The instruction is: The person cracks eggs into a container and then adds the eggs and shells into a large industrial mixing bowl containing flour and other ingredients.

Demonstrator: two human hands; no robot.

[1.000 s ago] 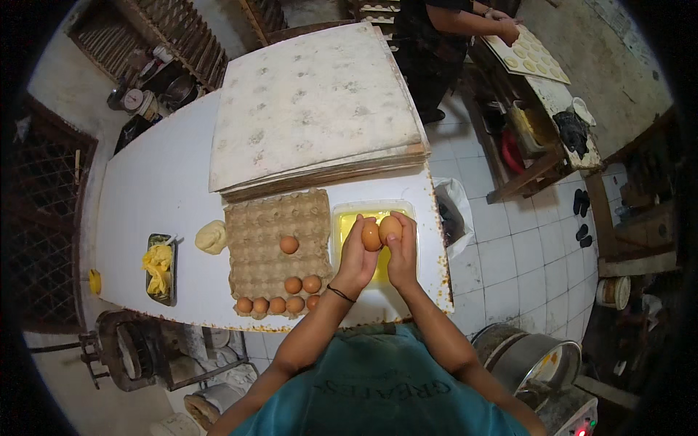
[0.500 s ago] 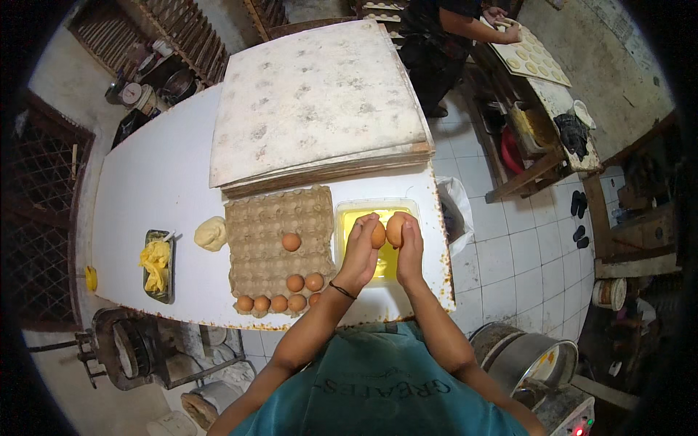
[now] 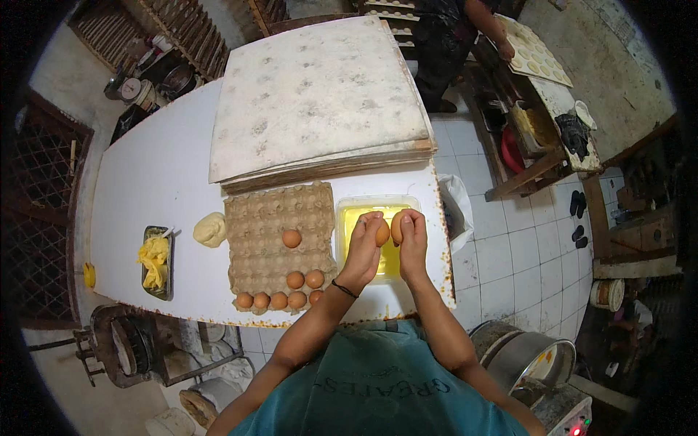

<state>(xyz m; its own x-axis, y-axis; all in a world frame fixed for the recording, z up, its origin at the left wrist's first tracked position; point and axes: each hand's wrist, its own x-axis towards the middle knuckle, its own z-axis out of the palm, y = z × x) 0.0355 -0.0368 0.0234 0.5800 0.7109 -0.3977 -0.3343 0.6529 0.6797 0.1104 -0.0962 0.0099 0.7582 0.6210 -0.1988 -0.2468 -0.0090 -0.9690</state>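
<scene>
Side by side above a clear plastic tub (image 3: pixel 347 270) of yellow liquid, each of my hands grips a brown egg. My left hand (image 3: pixel 363 247) has its fingers wrapped round one egg (image 3: pixel 382 234). Curled round the other egg (image 3: pixel 396 228) is my right hand (image 3: pixel 413 243). A narrow gap shows between the two eggs; whether either shell is cracked I cannot tell. To the left of the tub lies a brown cardboard egg tray (image 3: pixel 254 258), with a single egg (image 3: pixel 291 238) near its middle and several more along its near edge.
Beyond the tray stands a stack of floury boards (image 3: pixel 320 94). Left of it are a dough lump (image 3: pixel 210 230) and a dish of yellow fat (image 3: pixel 153 260). A metal mixer bowl (image 3: pixel 545 367) is at lower right. Another person (image 3: pixel 443 43) stands by a bench with dough rounds.
Both eggs have turned slightly in my hands, which stay over the tub. The other person has shifted and one of their arms now reaches down to the dough board.
</scene>
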